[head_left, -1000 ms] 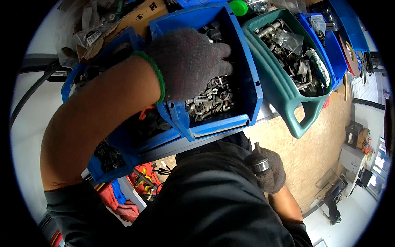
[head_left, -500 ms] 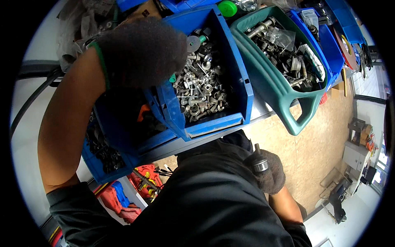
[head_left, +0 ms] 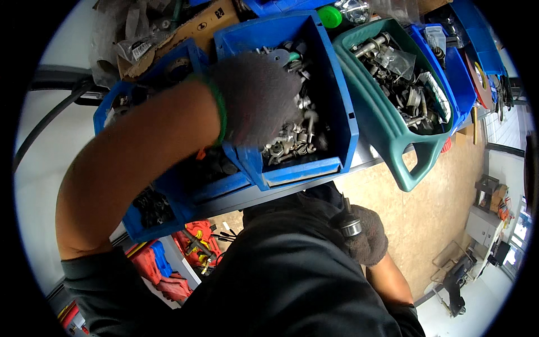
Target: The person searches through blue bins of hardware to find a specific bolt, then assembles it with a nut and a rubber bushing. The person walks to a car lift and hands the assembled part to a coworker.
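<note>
In the head view, the part (head_left: pixel 351 226) is dark, with a thin stem at the top and a shiny ridged band around its wider body. It is in the gloved right hand (head_left: pixel 369 238), which grips it beside the person's lap, near the desk (head_left: pixel 236 201). The gloved left hand (head_left: pixel 258 101), slightly blurred, is over the large blue bin (head_left: pixel 343 109); its fingertips are hidden, so I cannot tell whether it grasps anything. Silver bolts (head_left: pixel 289 145) and nuts lie loose in that bin, with a grey disc (head_left: pixel 275 57) and a green piece (head_left: pixel 293 56) farther back. The green tub (head_left: pixel 365 92) to the right holds mixed metal hardware and a clear bag (head_left: pixel 400 63). At lower left, a smaller bin (head_left: pixel 171 228) contains small black pieces (head_left: pixel 150 209).
</note>
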A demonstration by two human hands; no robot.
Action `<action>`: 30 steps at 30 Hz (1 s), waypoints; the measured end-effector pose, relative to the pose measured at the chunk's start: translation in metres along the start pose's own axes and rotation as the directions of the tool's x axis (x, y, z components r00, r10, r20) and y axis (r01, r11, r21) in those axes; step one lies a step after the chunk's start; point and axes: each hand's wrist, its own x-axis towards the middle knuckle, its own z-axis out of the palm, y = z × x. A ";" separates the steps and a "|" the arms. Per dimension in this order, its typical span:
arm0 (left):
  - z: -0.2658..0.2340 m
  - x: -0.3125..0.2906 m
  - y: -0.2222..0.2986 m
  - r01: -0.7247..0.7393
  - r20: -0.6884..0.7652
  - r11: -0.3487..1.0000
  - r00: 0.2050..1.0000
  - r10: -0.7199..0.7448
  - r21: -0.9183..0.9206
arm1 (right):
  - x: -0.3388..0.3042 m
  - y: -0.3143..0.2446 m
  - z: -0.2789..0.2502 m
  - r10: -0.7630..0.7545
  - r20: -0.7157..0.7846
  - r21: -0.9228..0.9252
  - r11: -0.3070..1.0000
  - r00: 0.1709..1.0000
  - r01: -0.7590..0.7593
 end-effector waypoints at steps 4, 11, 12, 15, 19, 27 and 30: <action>0.012 -0.020 0.019 -0.013 0.063 0.987 0.998 0.024 -0.161 | 0.005 -0.007 0.000 0.008 -0.064 0.007 1.000 0.998 -0.008; 0.026 -0.046 -0.041 0.158 -0.316 0.987 0.937 -0.150 -0.001 | -0.010 0.013 0.000 0.034 -0.033 -0.093 0.995 0.999 -0.037; 0.030 -0.046 -0.048 0.125 -0.413 0.992 0.904 -0.107 0.016 | -0.006 0.009 0.000 0.025 -0.036 -0.098 0.995 0.999 -0.028; 0.033 -0.043 -0.051 0.066 -0.499 0.996 0.862 -0.087 -0.058 | 0.003 0.001 -0.001 -0.012 -0.029 -0.075 0.997 1.000 0.009; 0.028 0.005 -0.029 0.004 -0.359 0.988 0.931 -0.061 -0.158 | -0.002 -0.002 0.007 0.060 -0.115 -0.067 0.995 0.992 -0.068; -0.007 -0.014 -0.031 0.057 0.001 0.994 0.998 -0.057 -0.089 | 0.006 -0.005 0.001 0.016 -0.039 -0.007 1.000 0.999 -0.016; 0.011 -0.021 -0.051 -0.032 -0.255 0.993 0.967 0.003 -0.112 | 0.000 -0.006 -0.001 0.085 -0.050 0.039 0.996 0.995 -0.083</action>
